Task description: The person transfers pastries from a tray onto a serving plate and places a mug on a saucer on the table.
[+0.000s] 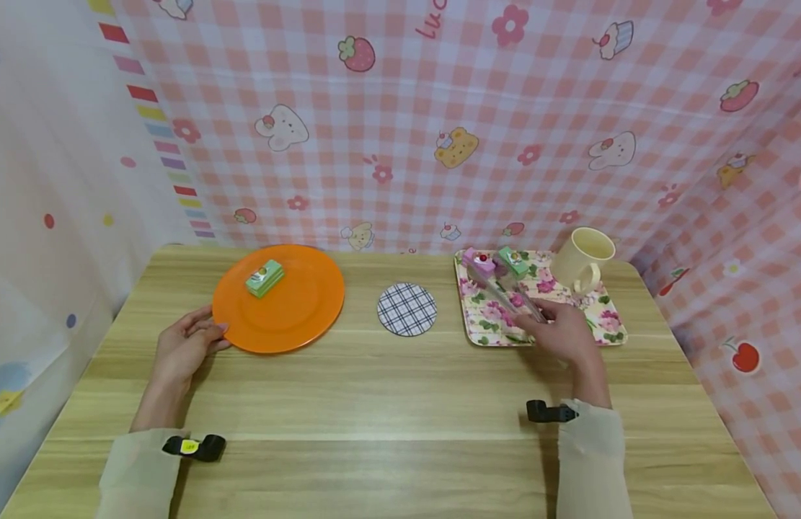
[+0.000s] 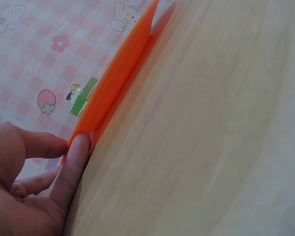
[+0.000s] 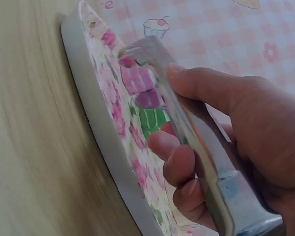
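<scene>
Shiny tongs (image 3: 206,135), perhaps against pink cake (image 1: 480,265)

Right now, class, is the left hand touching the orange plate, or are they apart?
Touching. The left wrist view shows the left hand pinching the orange plate by its rim, with no gap between.

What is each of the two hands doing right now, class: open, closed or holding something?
Left hand: closed, pinching the orange plate by its rim.
Right hand: closed around clear tongs, held over the floral tray.
</scene>
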A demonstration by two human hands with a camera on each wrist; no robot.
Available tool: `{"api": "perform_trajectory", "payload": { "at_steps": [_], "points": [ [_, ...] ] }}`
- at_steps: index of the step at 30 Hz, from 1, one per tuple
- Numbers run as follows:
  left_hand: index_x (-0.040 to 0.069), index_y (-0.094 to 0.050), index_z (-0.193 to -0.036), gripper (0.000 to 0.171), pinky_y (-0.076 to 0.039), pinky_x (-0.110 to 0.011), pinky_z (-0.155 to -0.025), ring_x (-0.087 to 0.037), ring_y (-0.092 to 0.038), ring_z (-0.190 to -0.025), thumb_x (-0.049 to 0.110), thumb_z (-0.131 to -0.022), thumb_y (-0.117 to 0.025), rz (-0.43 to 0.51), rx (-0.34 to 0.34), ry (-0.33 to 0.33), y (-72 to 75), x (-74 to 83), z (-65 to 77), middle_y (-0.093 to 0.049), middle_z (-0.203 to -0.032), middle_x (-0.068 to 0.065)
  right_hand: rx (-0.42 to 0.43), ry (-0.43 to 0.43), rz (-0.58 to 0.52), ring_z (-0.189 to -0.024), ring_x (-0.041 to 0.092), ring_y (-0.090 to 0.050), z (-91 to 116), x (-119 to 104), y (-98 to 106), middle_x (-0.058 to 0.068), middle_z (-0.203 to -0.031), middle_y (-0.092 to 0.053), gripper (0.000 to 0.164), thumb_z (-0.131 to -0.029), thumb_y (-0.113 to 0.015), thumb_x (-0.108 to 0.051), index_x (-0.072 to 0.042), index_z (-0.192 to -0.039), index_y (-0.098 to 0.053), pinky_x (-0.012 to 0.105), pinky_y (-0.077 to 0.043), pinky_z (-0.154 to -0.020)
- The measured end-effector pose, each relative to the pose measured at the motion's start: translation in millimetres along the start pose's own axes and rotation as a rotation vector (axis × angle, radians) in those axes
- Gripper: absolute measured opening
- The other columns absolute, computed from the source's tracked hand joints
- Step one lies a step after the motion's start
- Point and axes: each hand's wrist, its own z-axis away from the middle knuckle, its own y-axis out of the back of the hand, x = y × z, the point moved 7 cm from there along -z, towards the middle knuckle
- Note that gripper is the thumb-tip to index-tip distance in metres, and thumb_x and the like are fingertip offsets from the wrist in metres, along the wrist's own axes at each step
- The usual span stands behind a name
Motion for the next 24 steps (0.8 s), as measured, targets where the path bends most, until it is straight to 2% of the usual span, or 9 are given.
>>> {"api": "perform_trajectory", "payload": {
  "at_steps": [4, 11, 18, 24],
  "points": [
    [-0.004, -0.029, -0.159, 0.068, -0.065, -0.019, -0.075, -0.001, -0.069, -0.081, 0.002, -0.099, -0.062, -0.011, 0.004, 0.003, -0.1, -0.7, -0.2, -0.066, -0.092, 0.01, -0.014, -0.005, -0.013, -0.064, 0.016, -0.059, -2.6, 4.3, -2.3, 0.013, -0.089, -0.068, 0.064, -0.096, -0.069, -0.047, -0.011, -0.147, -0.057, 0.027, -0.05, -0.054],
    [-0.004, -0.029, -0.159, 0.068, -0.065, -0.019, -0.074, -0.001, -0.069, -0.079, 0.001, -0.099, -0.062, -0.005, 0.012, 0.008, -0.1, -1.6, 0.6, -0.066, -0.091, 0.011, 0.025, -0.018, -0.058, -0.064, 0.017, -0.06, -10.5, 5.3, -10.8, 0.015, -0.094, -0.073, 0.065, -0.097, -0.066, -0.051, -0.013, -0.149, -0.056, 0.028, -0.05, -0.051],
    [-0.005, -0.03, -0.158, 0.069, -0.065, -0.019, -0.074, -0.001, -0.069, -0.079, 0.001, -0.098, -0.063, 0.007, 0.011, 0.002, -0.8, 0.0, 1.2, -0.066, -0.09, 0.01, 0.043, -0.015, -0.004, -0.062, 0.017, -0.06, -5.9, 2.5, -6.1, 0.013, -0.088, -0.074, 0.065, -0.095, -0.066, -0.055, -0.015, -0.146, -0.059, 0.028, -0.048, -0.05],
    [-0.004, -0.03, -0.158, 0.068, -0.064, -0.018, -0.073, -0.001, -0.069, -0.078, 0.0, -0.098, -0.062, 0.003, 0.013, 0.001, -0.4, 0.9, 0.8, -0.066, -0.089, 0.01, 0.007, -0.01, 0.009, -0.059, 0.017, -0.057, -3.4, 3.5, -1.9, 0.013, -0.08, -0.072, 0.064, -0.095, -0.068, -0.051, -0.011, -0.144, -0.06, 0.027, -0.043, -0.049]
  ]
}}
